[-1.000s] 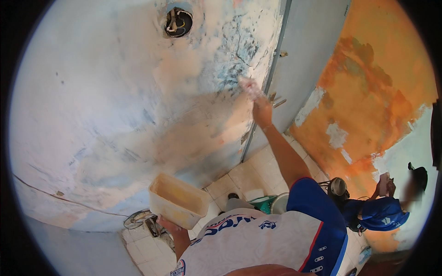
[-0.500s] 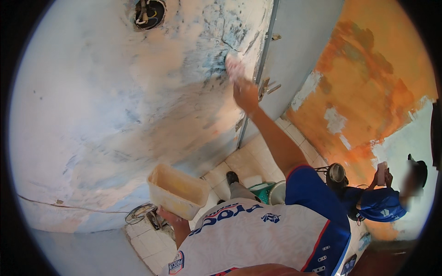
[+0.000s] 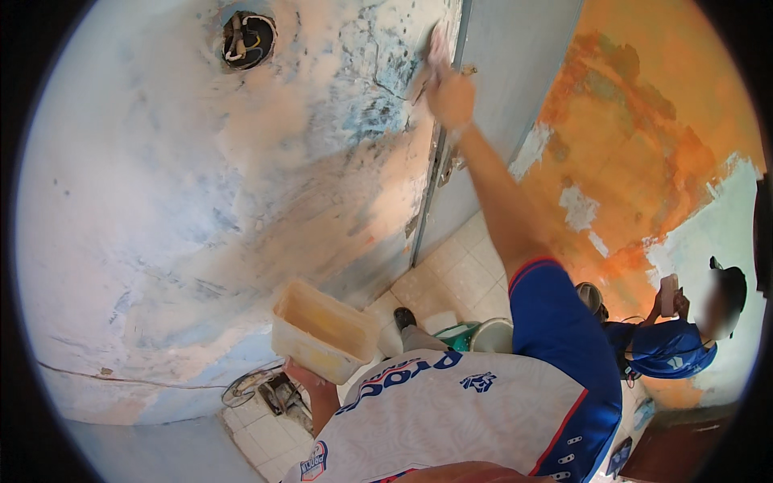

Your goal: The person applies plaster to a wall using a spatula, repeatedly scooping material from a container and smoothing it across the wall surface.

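Note:
High on the patchy wall [image 3: 241,169], my right hand [image 3: 451,101] is closed around a pale pinkish-white tool [image 3: 439,50]. Motion blurs the tool, so its exact kind is unclear; its far end meets the wall beside the grey door frame [image 3: 428,197]. Low and left of my body, my left hand [image 3: 310,378] grips the lower side of a cream rectangular tub [image 3: 358,356]. The tub tilts, its opening facing up, and yellowish-white residue coats the inside. My left fingers are partly hidden beneath it.
A round wall hole [image 3: 249,40] shows loose wires. Right of the wall stands a grey door [image 3: 507,72]. A green bucket [image 3: 456,335] and a pale bucket [image 3: 493,336] are on the tiled floor. Another person [image 3: 672,346] in blue holds a phone-like object at right.
My right hand has moved up and slightly right along the wall with the pinkish tool, toward the door frame. The tub in my left hand has shifted slightly right in view.

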Demonstrator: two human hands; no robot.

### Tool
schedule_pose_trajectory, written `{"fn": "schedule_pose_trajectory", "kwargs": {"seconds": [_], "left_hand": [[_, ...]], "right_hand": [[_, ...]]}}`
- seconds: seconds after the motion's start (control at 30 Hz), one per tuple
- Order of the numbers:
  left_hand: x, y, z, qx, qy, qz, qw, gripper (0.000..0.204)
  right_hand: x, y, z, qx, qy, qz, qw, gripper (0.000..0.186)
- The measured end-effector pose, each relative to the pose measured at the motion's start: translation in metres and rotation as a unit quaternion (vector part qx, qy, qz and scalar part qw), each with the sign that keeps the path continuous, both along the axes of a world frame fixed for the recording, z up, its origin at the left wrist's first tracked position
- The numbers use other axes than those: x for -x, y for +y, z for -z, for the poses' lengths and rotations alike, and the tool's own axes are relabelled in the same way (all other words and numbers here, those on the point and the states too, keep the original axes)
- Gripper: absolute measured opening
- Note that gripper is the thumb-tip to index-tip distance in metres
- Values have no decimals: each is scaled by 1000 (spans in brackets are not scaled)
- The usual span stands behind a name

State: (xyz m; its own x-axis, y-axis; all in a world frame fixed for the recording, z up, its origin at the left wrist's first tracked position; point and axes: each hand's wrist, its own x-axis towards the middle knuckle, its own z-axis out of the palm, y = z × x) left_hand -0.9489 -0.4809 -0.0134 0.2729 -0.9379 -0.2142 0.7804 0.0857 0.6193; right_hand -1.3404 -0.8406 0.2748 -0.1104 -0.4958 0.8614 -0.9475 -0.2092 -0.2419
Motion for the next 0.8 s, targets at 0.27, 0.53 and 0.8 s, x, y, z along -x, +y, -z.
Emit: {"fn": "schedule_pose_trajectory", "kwargs": {"seconds": [0.27, 0.53, 0.8], "left_hand": [[-8, 2, -7, 54, 16, 0, 998, 63], [-5, 2, -2, 26, 32, -72, 997, 66], [-14, 2, -3, 36, 27, -17, 999, 62]], "right_hand": [[-35, 60, 36, 87, -138, -92, 982, 30], [-40, -6, -5, -10, -16, 34, 999, 30], [-55, 62, 0, 90, -46, -12, 995, 32]]}}
